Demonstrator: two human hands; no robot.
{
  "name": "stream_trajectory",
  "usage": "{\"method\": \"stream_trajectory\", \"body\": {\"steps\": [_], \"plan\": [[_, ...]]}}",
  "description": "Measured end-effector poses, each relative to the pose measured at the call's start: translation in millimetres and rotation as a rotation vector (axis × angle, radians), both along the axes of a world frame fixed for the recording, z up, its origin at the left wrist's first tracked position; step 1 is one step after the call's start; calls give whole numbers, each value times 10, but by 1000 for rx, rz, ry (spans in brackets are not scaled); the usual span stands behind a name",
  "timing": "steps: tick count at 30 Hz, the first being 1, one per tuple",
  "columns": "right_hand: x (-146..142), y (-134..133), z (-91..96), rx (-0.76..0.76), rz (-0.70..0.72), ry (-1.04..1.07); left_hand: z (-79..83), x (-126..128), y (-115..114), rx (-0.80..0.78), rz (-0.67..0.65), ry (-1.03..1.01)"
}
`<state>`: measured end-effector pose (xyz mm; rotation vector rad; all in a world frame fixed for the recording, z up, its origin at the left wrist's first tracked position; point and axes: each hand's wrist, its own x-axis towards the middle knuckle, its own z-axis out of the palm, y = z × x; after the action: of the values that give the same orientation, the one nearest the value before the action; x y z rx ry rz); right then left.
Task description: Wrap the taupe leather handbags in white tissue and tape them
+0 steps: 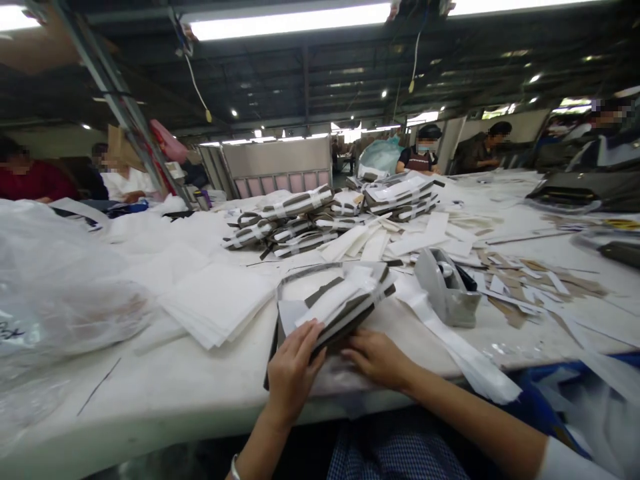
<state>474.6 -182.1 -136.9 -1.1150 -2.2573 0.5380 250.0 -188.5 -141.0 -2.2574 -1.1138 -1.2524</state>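
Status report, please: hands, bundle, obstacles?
Left hand grips bundle edge. Right hand presses on its near side. Tape dispenser beside, apart.

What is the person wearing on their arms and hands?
Both hands are bare, no gloves. The left hand has a thin silvery bracelet at its wrist. The right hand has a bare forearm, with a white sleeve starting higher up the arm.
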Motion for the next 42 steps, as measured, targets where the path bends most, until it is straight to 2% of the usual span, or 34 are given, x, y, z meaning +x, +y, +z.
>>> {"method": "stream_trajectory", "body": {"steps": [4, 7, 10, 12, 14, 18, 22, 25, 28, 34, 37, 42], "plan": [[314, -387, 197, 128, 135, 4, -120, 99, -129, 34, -55, 83], [394, -325, 408, 271, 43, 115, -140, 143, -229, 51, -72, 95], [329, 46, 580, 292, -115, 130, -145, 141, -320, 66, -110, 112], [210, 392, 640, 173, -178, 15, -153, 114, -364, 73, -149, 128], [39, 746, 646, -12, -219, -165, -162, 78, -392, 77, -188, 134], [-383, 1304, 518, -187, -281, -344, -162, 28, -416, 88, -215, 120], [-718, 1608, 340, -276, -391, -381, -158, 35, -420, 107, -206, 95], [-809, 1737, 259, -366, -414, -307, -174, 49, -420, 94, -192, 81], [-777, 1795, 230, -510, -384, -157, -195, 57, -424, 72, -184, 59], [-685, 1714, 265, -712, -258, 249, -215, 69, -427, 48, -183, 31], [-758, 1686, 281, -736, -221, 414, -220, 73, -431, 35, -191, 37], [-902, 1714, 334, -644, -213, 637, -210, 72, -448, 30, -181, 41]]}}
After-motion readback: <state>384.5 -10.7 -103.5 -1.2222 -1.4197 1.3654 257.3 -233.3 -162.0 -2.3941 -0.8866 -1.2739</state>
